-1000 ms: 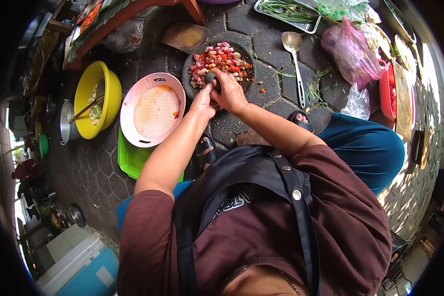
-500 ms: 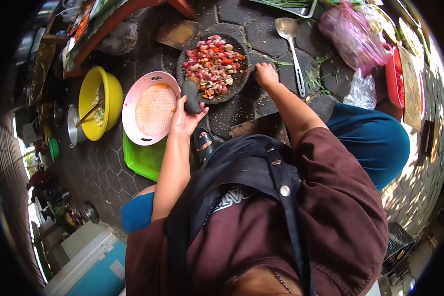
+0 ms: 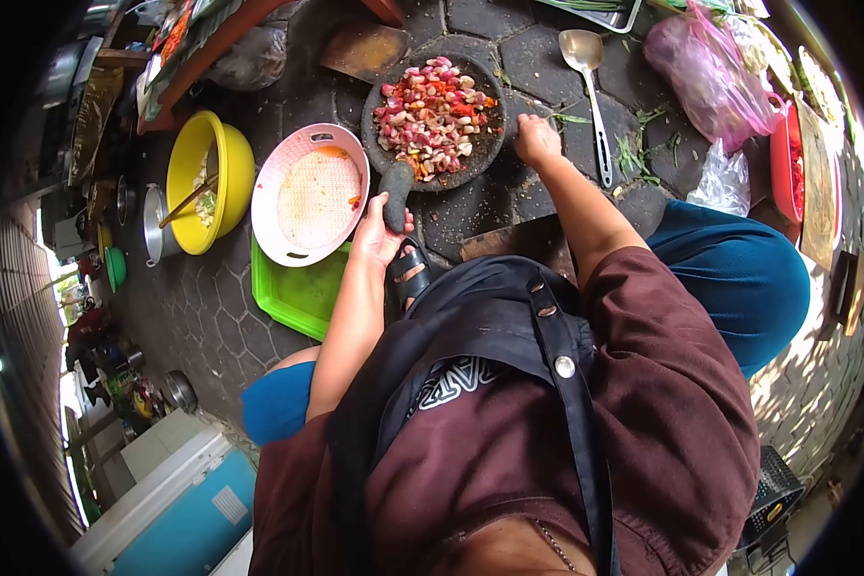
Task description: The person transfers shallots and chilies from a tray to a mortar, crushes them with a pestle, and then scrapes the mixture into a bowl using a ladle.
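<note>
My left hand [image 3: 379, 238] is wrapped round the lower end of a dark stone pestle [image 3: 397, 192]. The pestle's other end rests at the near-left rim of a round stone mortar [image 3: 490, 158]. In the mortar lie many peeled shallots [image 3: 432, 106] with red and orange chilli pieces, mostly whole or in chunks. Just right of the mortar, a small gap from its rim, my right hand [image 3: 538, 141] is low by the paving with its fingers curled in. Nothing shows in it. A pink perforated basket [image 3: 309, 197] with wet reddish residue stands left of my left hand.
A green tray [image 3: 293, 293] lies partly under the basket. Further left are a yellow bowl [image 3: 235, 182] with a wooden stick and a metal pot [image 3: 156, 230]. At right lie a metal spatula [image 3: 600, 125], a pink plastic bag [image 3: 701, 77] and a red container [image 3: 787, 173].
The whole view has shifted, so things appear further right. In my left hand the pestle has turned and now stands straighter in the picture. My right hand keeps its place beside the mortar.
</note>
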